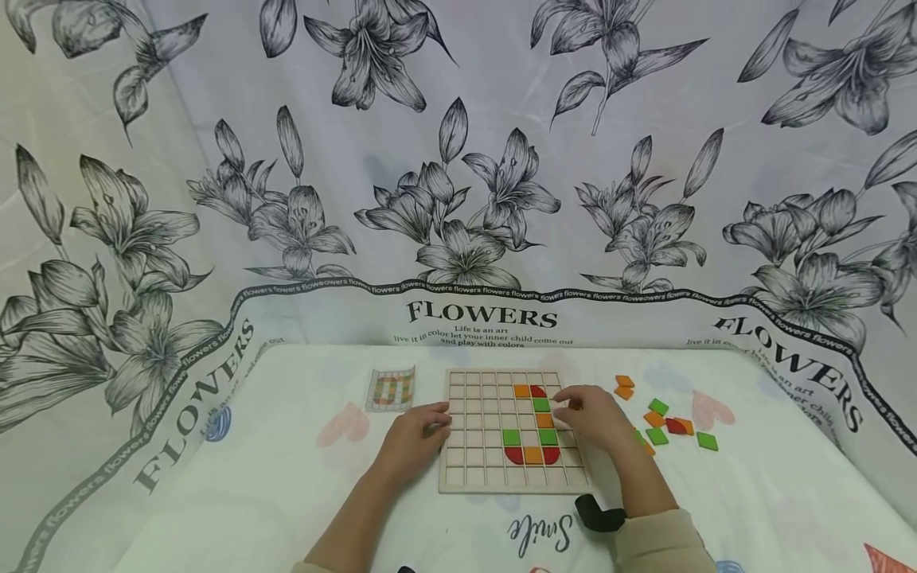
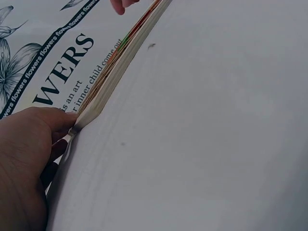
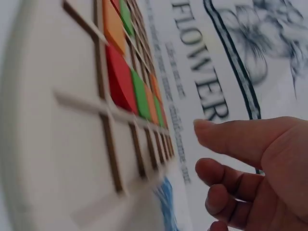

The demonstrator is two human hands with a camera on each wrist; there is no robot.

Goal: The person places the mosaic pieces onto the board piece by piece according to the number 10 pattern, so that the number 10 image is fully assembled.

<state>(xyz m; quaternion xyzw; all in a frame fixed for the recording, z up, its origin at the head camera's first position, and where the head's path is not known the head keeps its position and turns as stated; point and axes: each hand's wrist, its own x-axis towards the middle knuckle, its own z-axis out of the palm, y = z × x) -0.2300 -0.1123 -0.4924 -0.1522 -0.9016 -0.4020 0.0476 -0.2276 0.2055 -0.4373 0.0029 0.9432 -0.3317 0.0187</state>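
Observation:
A square wooden grid board (image 1: 466, 476) lies on the cloth, holding orange, green and red tiles in a hooked line on its right half. The curved red tile (image 1: 538, 391) sits at the line's upper right, beside an orange tile (image 1: 522, 391). My left hand (image 1: 411, 438) rests its fingertips and thumb against the board's left edge. Over the right edge hovers my right hand (image 1: 595, 415), near the upper tiles. The right wrist view shows its thumb (image 3: 231, 139) apart from loosely bent fingers, with nothing between them.
Several loose tiles (image 1: 676, 426) in green, orange and red lie scattered right of the board. A small pattern card (image 1: 391, 389) lies beyond the left hand. A black object (image 1: 598, 515) is by the right wrist. A flower-printed curtain (image 1: 473, 215) stands behind.

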